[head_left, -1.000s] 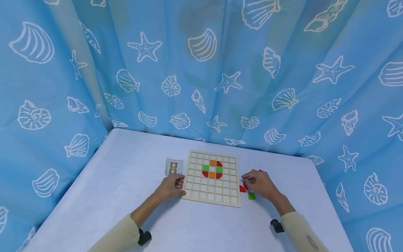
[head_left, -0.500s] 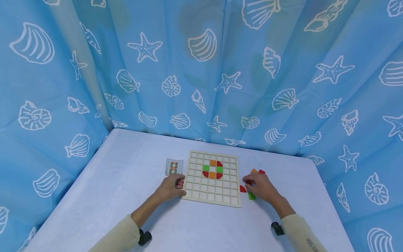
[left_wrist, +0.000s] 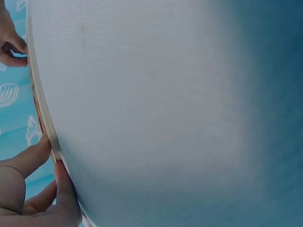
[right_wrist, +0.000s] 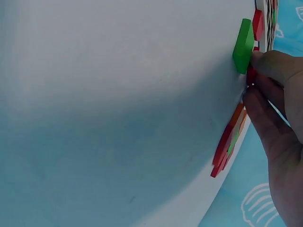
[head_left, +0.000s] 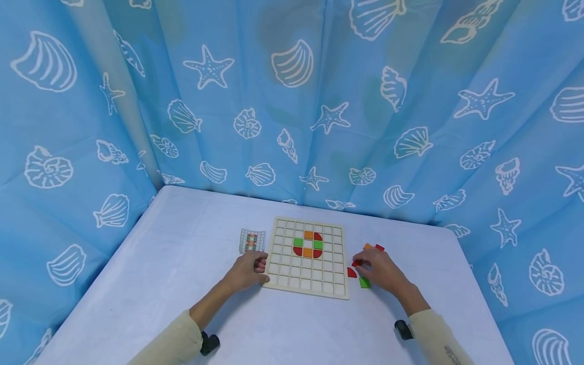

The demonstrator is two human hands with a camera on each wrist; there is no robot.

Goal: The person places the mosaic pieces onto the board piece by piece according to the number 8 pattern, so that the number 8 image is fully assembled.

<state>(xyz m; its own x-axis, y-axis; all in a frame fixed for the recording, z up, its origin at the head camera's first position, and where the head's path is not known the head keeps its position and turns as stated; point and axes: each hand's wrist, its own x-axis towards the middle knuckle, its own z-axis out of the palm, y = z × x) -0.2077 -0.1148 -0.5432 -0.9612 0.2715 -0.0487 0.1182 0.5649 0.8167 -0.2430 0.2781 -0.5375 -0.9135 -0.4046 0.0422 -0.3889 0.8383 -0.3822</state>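
A square wooden grid board (head_left: 296, 285) lies on the table, with several red, orange and green tiles forming a ring in its cells. My left hand (head_left: 248, 268) holds the board's left edge near the front corner; the left wrist view shows thumb and finger on either side of the board's edge (left_wrist: 45, 111). Right of the board, my right hand (head_left: 380, 267) pinches a red tile (head_left: 356, 263) between thumb and fingers, low over the table. Close to it lie a red quarter-round tile (head_left: 351, 272) and a green square tile (right_wrist: 244, 46). The fingers partly cover the pinched tile.
Behind the right hand lie an orange tile (head_left: 367, 246) and a red tile (head_left: 379, 248). A small pattern card (head_left: 252, 240) rests left of the board. A blue shell-print curtain (head_left: 283, 111) hangs along the far edge of the white table (head_left: 283, 329).
My right hand has drawn its fingertips together on the red tile, which has shifted slightly away from the quarter-round tile beside it. The left hand and the board stay put.
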